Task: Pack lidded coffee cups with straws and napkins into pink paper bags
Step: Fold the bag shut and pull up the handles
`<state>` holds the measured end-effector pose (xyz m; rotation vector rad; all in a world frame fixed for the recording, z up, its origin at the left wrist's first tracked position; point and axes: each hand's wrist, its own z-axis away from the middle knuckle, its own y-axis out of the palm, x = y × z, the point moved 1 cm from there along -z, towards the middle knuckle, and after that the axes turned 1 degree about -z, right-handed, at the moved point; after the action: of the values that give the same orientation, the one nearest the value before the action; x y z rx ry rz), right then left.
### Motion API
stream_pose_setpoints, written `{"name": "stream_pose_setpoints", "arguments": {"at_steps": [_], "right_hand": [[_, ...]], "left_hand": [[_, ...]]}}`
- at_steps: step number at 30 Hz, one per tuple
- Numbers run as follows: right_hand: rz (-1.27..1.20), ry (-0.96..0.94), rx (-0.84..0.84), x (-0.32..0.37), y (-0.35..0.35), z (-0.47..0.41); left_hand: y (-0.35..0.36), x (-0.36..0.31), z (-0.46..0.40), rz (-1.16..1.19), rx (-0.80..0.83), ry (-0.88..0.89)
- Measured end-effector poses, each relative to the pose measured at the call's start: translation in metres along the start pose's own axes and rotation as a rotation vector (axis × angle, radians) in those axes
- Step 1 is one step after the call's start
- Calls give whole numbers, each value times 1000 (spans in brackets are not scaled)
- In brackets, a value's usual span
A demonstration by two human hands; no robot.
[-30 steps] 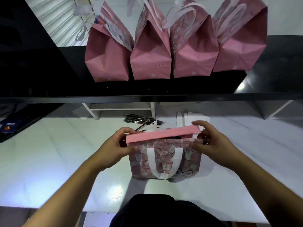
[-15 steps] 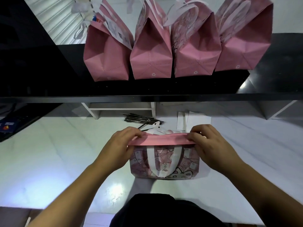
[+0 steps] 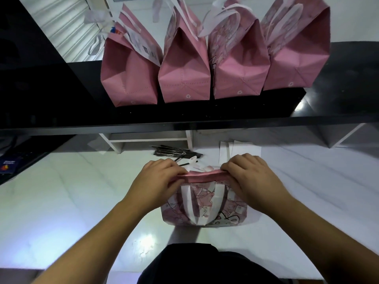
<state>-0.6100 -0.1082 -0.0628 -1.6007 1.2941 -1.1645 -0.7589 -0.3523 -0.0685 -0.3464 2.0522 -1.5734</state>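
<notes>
Patterned pink paper bag [image 3: 205, 206] on the counter: matt paper printed with a pale drawing, its folded top band plain matt pink, its flat white paper handles smooth and uncoated; four closed pink paper bags [image 3: 184, 78] on the shelf: the same matt stock, creased sharply along the folds, with a faint dotted line across one base; black shelf [image 3: 205, 117]: highly glossy, mirror-like, reflecting light at the right end; white counter [image 3: 61, 201]: smooth, polished, faintly veined like marble, with bright glare patches; bundle of thin black straws [image 3: 174, 152]: shiny, seemingly plastic-wrapped; flat white paper napkins [image 3: 246, 148]: matt, soft-looking.
</notes>
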Motion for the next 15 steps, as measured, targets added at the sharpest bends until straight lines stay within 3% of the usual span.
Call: {"name": "stream_pose_setpoints", "arguments": {"at_steps": [8, 15], "right_hand": [[88, -33, 121, 37, 21, -30], [54, 15, 160, 18, 15, -23]], "left_hand": [[12, -42, -34, -176, 104, 53], [12, -32, -31, -90, 70, 54]]}}
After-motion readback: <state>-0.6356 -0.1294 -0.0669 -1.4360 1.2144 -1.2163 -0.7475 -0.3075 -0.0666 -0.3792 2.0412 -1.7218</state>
